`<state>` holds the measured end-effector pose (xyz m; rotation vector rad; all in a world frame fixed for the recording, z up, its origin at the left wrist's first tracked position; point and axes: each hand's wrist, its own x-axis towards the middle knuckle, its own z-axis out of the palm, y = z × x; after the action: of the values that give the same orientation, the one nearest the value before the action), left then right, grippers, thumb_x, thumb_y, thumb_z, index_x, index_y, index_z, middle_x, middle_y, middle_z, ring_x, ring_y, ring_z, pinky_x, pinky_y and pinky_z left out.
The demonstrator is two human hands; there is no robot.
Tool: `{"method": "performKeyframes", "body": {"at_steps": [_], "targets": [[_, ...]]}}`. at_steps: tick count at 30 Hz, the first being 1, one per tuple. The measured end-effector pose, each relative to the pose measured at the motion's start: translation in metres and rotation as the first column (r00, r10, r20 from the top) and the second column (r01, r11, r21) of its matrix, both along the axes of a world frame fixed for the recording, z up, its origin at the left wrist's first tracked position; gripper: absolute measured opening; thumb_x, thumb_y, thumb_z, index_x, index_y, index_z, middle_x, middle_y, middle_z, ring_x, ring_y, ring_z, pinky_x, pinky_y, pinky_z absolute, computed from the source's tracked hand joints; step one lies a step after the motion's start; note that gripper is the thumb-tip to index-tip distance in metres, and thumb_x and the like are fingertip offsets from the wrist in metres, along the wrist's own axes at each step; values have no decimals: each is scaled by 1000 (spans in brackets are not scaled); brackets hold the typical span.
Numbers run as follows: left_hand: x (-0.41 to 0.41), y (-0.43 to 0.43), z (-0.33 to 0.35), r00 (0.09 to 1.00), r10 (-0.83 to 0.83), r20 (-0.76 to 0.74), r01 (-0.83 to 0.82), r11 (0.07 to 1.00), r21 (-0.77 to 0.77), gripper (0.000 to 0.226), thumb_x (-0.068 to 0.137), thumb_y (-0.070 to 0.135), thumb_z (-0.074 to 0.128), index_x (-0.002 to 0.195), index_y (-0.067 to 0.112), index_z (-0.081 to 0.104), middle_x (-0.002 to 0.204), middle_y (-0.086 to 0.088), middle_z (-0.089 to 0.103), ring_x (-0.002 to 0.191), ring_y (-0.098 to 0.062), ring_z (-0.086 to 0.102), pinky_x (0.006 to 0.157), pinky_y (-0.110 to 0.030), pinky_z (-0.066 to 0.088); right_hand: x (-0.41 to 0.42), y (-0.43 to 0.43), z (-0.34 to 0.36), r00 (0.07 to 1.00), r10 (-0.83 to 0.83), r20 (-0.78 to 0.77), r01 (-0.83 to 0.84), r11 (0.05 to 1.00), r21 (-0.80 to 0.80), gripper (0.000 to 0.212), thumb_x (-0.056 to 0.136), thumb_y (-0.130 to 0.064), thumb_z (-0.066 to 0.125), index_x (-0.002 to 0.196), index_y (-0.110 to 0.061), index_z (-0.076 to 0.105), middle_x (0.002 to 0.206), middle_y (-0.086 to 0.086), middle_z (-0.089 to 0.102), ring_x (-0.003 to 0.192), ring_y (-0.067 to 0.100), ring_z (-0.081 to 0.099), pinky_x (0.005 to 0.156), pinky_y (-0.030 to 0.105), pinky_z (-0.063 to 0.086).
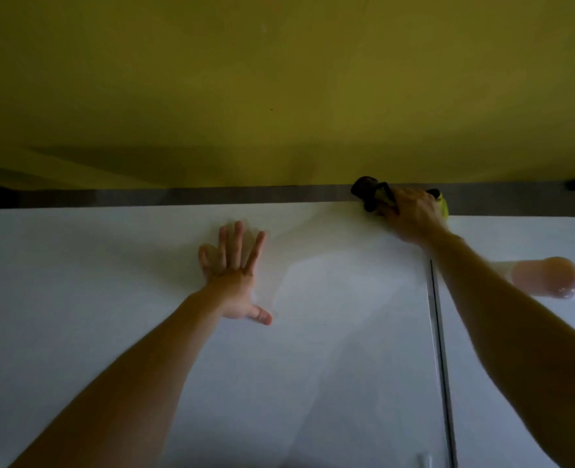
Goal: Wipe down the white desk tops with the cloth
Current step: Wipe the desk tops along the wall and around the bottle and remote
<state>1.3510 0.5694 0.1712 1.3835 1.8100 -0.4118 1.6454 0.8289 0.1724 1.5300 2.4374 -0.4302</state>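
Observation:
A white desk top [144, 332] fills the lower half of the view. My left hand [234, 275] lies flat on it near the middle, fingers spread and straight, motion-blurred. At the desk's far edge my right hand [412, 214] grips a bunched cloth [372, 194] that looks dark at the left and yellow-green at its right end [443, 206]. The cloth sits against the far edge, partly hidden under my fingers.
A yellow partition [279, 79] rises behind the desk above a grey strip [212, 195]. A narrow dark seam [439, 349] divides this desk from a second white top [515, 417] on the right. A blurred pinkish bottle-like thing [546, 276] lies on that right top.

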Motion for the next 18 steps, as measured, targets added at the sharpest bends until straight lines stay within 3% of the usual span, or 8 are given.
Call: {"method": "performKeyframes", "body": {"at_steps": [3,6,8,11,15,18], "targets": [[4,1,2,998,-24,-64,24,1000,-7,174,58,82,89,149,36,-53,146,-10,-69,141,-44,-56,119,-80,-15,-60,-26,-14,991,121,-64,-119,993,24,46,107,-58,53,123,-17,66,124,15,72,113,41,66,98,49,45],[15,6,9,984,-54,-168,58,998,19,179,54,83,90,152,32,-51,156,-16,-60,153,-51,-41,123,-81,1,-137,-56,-14,947,291,-137,-297,955,-18,50,109,-56,49,145,-23,60,142,7,67,129,35,62,108,46,43],[32,10,16,958,-172,-230,198,975,96,178,53,80,92,156,34,-45,165,-15,-49,160,-49,-28,125,-80,12,-154,-63,-14,935,315,-165,-325,945,-37,53,110,-58,45,152,-27,55,148,4,64,134,32,59,110,45,42],[70,16,17,926,-326,-188,348,932,99,174,53,80,92,158,40,-41,165,-14,-51,159,-51,-30,124,-81,8,-115,-48,-18,926,288,-243,-308,950,-50,54,107,-60,52,149,-27,59,144,4,66,133,32,59,112,46,41],[104,12,9,932,-273,-241,296,953,65,177,50,84,90,156,37,-44,157,-25,-56,152,-59,-36,119,-87,6,-7,-12,-26,961,131,-241,-120,991,61,64,100,-68,43,136,-21,67,131,9,72,125,37,62,108,48,42],[102,12,6,930,-265,-253,294,952,84,178,49,87,88,154,38,-47,157,-25,-55,152,-59,-35,120,-86,9,27,-1,-28,976,35,-216,-23,998,60,63,102,-66,46,136,-17,65,132,13,69,127,40,58,108,51,42]]}}
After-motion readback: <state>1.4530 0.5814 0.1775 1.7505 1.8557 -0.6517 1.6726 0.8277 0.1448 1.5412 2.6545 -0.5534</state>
